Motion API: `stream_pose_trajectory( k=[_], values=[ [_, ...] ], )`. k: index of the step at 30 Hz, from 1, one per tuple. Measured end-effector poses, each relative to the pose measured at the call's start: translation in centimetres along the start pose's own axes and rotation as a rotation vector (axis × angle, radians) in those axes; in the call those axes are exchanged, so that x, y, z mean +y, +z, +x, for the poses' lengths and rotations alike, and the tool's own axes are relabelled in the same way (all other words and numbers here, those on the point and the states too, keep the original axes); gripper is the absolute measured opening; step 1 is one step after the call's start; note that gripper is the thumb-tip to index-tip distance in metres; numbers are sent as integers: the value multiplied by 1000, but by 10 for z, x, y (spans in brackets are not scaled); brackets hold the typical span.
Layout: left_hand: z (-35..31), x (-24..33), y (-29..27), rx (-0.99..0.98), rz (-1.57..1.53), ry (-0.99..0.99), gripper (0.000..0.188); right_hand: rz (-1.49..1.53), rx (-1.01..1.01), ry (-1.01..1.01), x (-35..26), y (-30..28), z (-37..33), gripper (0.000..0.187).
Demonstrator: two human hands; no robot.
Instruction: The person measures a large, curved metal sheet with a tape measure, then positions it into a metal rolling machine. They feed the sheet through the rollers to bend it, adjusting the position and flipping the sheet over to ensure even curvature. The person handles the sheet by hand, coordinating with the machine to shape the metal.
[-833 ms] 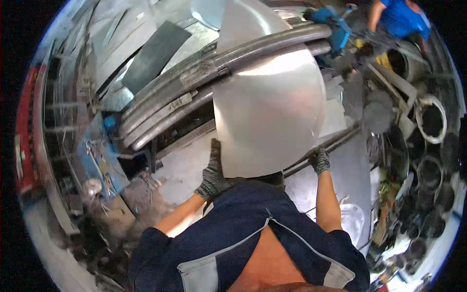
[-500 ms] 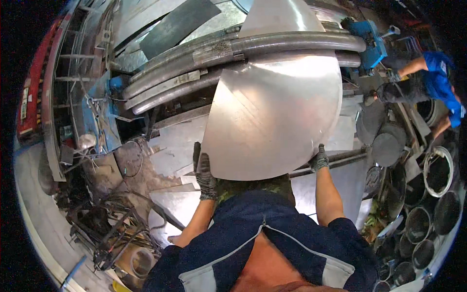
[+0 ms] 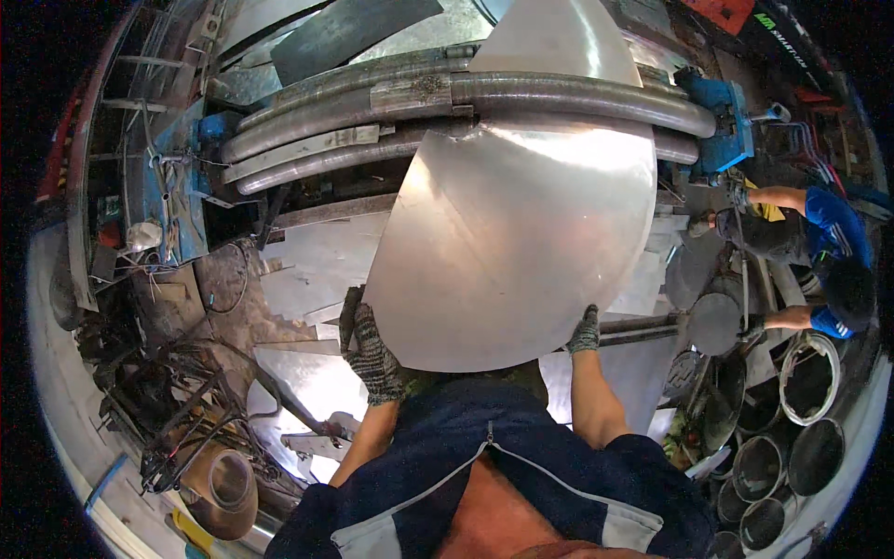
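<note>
A clutter of scrap and a black metal frame [image 3: 177, 410] filled the lower left of the frame, with a round metal vessel [image 3: 223, 484] below it. Just right of that, the worker's left hand [image 3: 372, 354], in a grey knit glove, was closed on the lower left edge of a large fan-shaped sheet of shiny metal [image 3: 512, 252]. The sheet (bright with glare near its top) spread across the centre of the frame, its upper end fed between the long grey rollers [image 3: 484, 93] of a rolling machine that ran across the upper part. At the sheet's lower right corner, the gloved right hand [image 3: 585, 331] gripped the curved bottom edge, fingers curled over it. Flat offcuts of sheet metal [image 3: 307, 270] lay beneath, left of centre. At the right of the frame a second person in a blue shirt [image 3: 833, 233] bent over round metal discs [image 3: 715, 321], near open metal cylinders [image 3: 801, 447] standing at lower right.
</note>
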State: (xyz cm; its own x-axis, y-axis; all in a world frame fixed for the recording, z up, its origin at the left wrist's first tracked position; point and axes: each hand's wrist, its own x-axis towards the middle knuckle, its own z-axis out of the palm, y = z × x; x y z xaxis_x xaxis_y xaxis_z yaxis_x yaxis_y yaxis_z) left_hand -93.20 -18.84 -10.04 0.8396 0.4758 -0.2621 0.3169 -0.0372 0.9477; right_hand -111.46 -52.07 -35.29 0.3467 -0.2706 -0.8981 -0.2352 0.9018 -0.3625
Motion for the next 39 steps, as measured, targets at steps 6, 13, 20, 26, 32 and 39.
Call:
stream_pose_trajectory(
  k=[6,13,20,26,32,39],
  values=[
    [0,10,1,-30,248,117,34,-21,-20,73,8,-34,24,76],
    [-4,13,3,-14,225,3,38,-20,60,58,8,-36,16,75],
    [0,9,6,14,142,-37,33,34,91,112,3,-18,2,77],
    [-4,24,4,-82,390,41,34,-67,181,89,-8,23,-27,78],
    [7,59,9,-227,741,389,40,-191,-15,-16,51,-106,45,81],
    [14,61,14,-66,287,14,35,139,189,152,55,-54,15,84]
  ],
)
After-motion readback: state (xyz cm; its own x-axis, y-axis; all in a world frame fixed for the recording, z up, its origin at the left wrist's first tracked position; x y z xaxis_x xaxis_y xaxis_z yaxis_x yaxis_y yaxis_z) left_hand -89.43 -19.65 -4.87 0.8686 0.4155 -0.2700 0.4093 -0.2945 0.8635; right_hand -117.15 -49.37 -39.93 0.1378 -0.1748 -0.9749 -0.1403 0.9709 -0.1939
